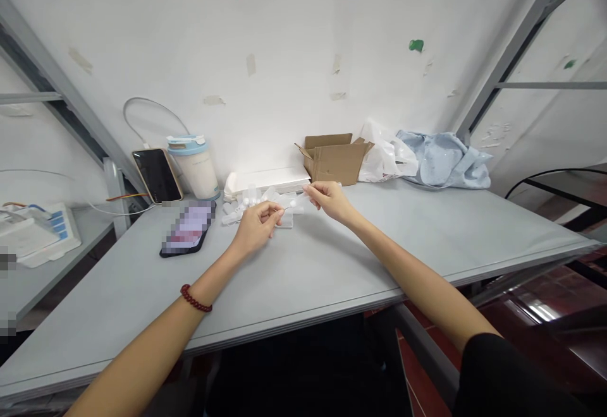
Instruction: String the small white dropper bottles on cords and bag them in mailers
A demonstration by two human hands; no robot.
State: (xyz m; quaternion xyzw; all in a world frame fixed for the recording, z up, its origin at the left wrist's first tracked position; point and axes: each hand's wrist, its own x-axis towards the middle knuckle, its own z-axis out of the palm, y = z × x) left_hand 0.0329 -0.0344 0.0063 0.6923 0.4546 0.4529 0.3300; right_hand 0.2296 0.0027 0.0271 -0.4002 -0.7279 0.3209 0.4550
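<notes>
Over the middle of the desk, my left hand is closed in a pinch, a thin dark sliver showing at its fingertips, too small to name. My right hand pinches something pale at a slight distance to the right; its kind cannot be made out. Between and behind the hands lies a pile of small clear and white plastic pieces, partly covered by my left hand. A clear flat piece rests on the desk just beyond my left fingertips. The two hands are apart from each other.
Behind the pile are a white flat stack, an open cardboard box, a white plastic bag and a light blue cloth. Toward the left stand a lidded cup, an upright phone and a flat-lying phone on the grey desk.
</notes>
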